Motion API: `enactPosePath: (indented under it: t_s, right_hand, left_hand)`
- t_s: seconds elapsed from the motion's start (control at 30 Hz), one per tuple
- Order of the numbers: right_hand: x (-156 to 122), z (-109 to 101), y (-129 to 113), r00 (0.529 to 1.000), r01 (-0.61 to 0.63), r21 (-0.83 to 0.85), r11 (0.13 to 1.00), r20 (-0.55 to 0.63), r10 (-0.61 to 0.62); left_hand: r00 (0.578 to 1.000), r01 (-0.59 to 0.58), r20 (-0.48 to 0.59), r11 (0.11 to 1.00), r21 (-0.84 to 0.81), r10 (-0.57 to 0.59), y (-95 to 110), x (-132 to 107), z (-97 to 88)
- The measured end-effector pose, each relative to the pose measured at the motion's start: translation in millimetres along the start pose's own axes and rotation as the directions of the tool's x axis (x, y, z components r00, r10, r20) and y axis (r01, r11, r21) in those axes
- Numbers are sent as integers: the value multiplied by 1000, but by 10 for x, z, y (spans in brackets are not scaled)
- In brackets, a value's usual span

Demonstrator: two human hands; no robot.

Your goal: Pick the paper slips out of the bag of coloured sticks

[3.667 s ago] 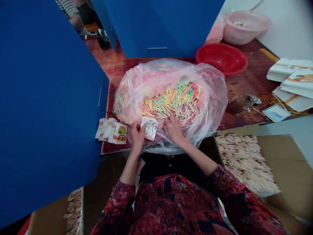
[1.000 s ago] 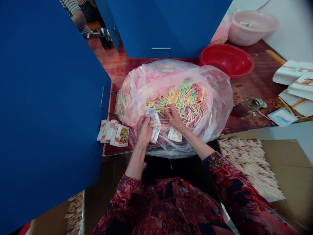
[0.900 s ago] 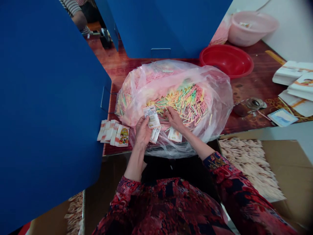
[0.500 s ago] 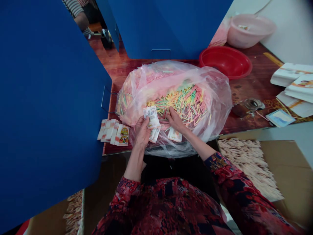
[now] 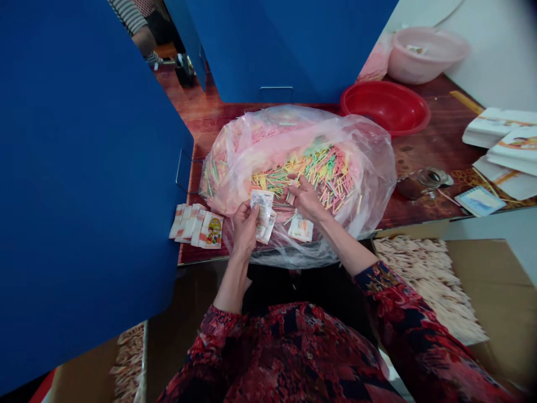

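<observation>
My left hand [image 5: 245, 226] pinches a small printed packet [image 5: 262, 205], thumb on its face, at the near side of a large clear plastic bag [image 5: 373, 162]. Inside the bag lies a heap of thin sticks [image 5: 312, 168] in pink, yellow, green and orange. Over the heap's near edge is my right hand [image 5: 305, 200], its fingers curled together; a few short sticks seem to be in them, though they are small and partly hidden. Under my right wrist rests another printed packet [image 5: 301, 227]. One more packet shows just below the held one.
Stacked packets [image 5: 197, 226] lie at the left beside a blue panel [image 5: 96, 168]. A red basin [image 5: 386, 106], pink basin [image 5: 425, 53], glass jar [image 5: 432, 178], notepad [image 5: 479, 199] and white bags [image 5: 514, 140] are at the right. Behind the panels, another person's striped sleeve [image 5: 130, 17] shows.
My right hand has shifted slightly right and turned, its fingers now lifted off the sticks. The packet in my left hand has moved a little down and stands more upright.
</observation>
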State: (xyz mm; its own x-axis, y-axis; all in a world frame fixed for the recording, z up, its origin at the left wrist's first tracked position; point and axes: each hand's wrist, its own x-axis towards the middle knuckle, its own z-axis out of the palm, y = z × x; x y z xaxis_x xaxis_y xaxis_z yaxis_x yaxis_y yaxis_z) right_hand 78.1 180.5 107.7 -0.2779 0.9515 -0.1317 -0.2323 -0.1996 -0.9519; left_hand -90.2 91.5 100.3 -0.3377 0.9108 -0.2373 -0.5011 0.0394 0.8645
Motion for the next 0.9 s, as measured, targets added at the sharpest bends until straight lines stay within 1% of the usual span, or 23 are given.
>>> enactPosePath:
  t_s: [0.1, 0.23, 0.3, 0.37, 0.47, 0.53, 0.6, 0.67, 0.73, 0.83, 0.9]
  right_hand:
    - [-52, 52, -69, 999, -43, 187, 981, -4, 45]
    - [-100, 58, -90, 988, -140, 337, 931, -16, 155]
    - [-134, 68, -82, 979, -183, 357, 916, -17, 203]
    - [-178, 99, -69, 976, -198, 350, 916, -19, 218]
    - [-239, 173, -54, 983, -140, 340, 930, -62, 171]
    - [-259, 215, -48, 987, -91, 333, 939, -92, 129]
    - [-258, 235, -42, 989, -78, 317, 945, -95, 113]
    - [-240, 232, -28, 989, -78, 307, 948, -93, 112]
    - [-212, 215, -1, 986, -75, 329, 941, -119, 120]
    - [-165, 194, 63, 965, -95, 412, 906, -185, 185]
    - [-145, 193, 113, 955, -106, 449, 887, -203, 216]
  left_hand:
    - [999, 31, 38, 999, 28, -32, -38, -45, 47]
    - [993, 86, 88, 996, -10, -85, -38, -93, 104]
    - [990, 115, 96, 990, -80, -108, -29, -108, 132]
    - [985, 154, 106, 972, -176, -137, -28, -127, 163]
    - [965, 249, 157, 929, -275, -212, -50, -179, 216]
    - [946, 312, 182, 903, -294, -268, -75, -226, 254]
    - [936, 343, 186, 888, -306, -298, -98, -269, 290]
    - [936, 346, 177, 883, -318, -303, -112, -294, 318]
    - [941, 334, 167, 885, -325, -294, -113, -298, 331]
    - [949, 312, 150, 895, -320, -277, -106, -280, 328]
    - [954, 298, 137, 907, -297, -268, -111, -266, 315]
